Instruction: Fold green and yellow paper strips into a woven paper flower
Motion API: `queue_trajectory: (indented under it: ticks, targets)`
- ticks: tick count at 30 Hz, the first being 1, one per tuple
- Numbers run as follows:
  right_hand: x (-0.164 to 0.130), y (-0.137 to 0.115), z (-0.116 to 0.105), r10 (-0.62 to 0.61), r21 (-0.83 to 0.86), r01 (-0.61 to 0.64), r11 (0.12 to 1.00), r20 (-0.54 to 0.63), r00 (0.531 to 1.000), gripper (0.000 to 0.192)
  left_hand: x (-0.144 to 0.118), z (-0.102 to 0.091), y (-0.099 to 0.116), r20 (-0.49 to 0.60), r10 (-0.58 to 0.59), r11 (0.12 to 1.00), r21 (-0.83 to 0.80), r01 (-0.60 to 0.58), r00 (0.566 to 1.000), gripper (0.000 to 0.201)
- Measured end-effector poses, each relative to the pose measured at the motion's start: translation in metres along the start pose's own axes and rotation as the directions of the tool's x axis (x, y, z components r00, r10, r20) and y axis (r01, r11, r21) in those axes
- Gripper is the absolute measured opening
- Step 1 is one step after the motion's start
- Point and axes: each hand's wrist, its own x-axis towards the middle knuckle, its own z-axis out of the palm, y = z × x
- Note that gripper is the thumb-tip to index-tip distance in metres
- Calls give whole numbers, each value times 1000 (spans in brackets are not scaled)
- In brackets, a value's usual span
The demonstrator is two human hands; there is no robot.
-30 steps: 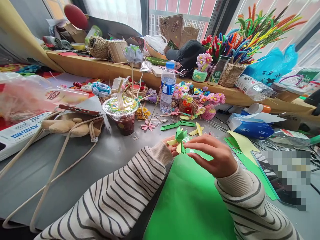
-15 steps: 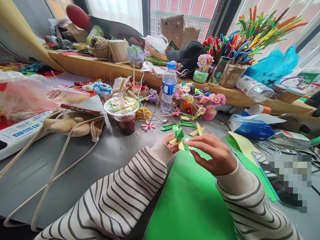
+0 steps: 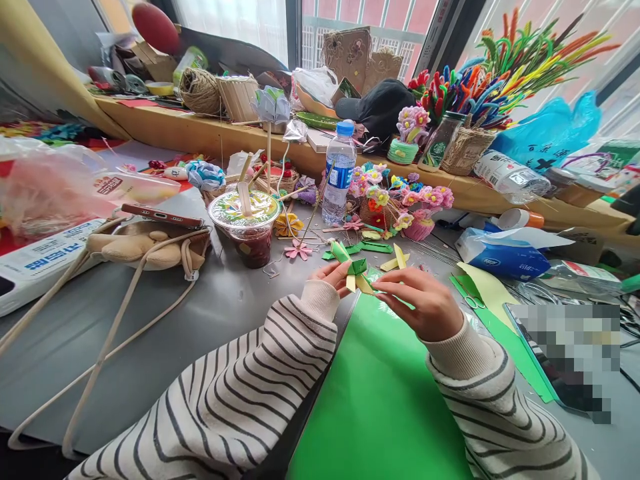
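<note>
While pinched between left hand (image 3: 334, 275) and right hand (image 3: 419, 301), folded paper strips (image 3: 356, 270), yellow ends angled up-left and down-right.

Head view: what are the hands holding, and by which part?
Both hold one small piece folded from green and yellow paper strips. The left hand pinches its left side; the right hand pinches the strips trailing to its right.

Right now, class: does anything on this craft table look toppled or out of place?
Yes. A clear plastic bottle lies on its side on the wooden ledge, while the water bottle on the table stands upright. Nothing looks spilled.
</note>
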Motion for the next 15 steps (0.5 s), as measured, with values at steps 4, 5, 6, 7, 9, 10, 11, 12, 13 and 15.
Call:
queue_trajectory:
  ticks: [4, 5, 6, 7, 9, 10, 11, 12, 13, 15]
  targets:
    - [-1, 0, 1, -3, -12, 3, 1000, 11, 1000, 14, -2, 0, 0, 19, -24, 999, 24, 24, 1000, 11]
    - [-1, 0, 2, -1, -18, 1, 1000, 12, 1000, 14, -3, 1, 1, 21, -30, 999, 24, 30, 999, 11]
    - [-1, -1, 2, 1, -26, 0, 1000, 12, 1000, 14, -4, 2, 1, 22, -36, 999, 23, 35, 999, 10]
    - [-1, -1, 2, -1, -36, 1, 999, 12, 1000, 14, -5, 3, 2, 19, -41, 999, 23, 40, 999, 10]
    - [-1, 0, 3, -11, -64, 12, 998, 13, 1000, 15, -7, 4, 2, 3, -54, 998, 27, 54, 999, 9]
    - [-1, 0, 3, -19, -80, 21, 997, 15, 1000, 15, -7, 5, 2, -7, -60, 998, 31, 60, 998, 8]
    - [-1, 0, 3, -30, -95, 31, 995, 17, 999, 15, -8, 5, 2, -14, -65, 997, 37, 65, 998, 7]
    - [-1, 0, 4, -42, -112, 43, 993, 18, 999, 15, -8, 6, 2, -23, -65, 997, 43, 66, 998, 7]
    - [0, 0, 4, -54, -131, 56, 990, 21, 998, 15, -8, 6, 2, -27, -65, 997, 49, 66, 998, 7]
    - [0, -1, 5, -77, -170, 80, 982, 23, 997, 16, -8, 5, 1, -27, -60, 997, 55, 61, 998, 8]
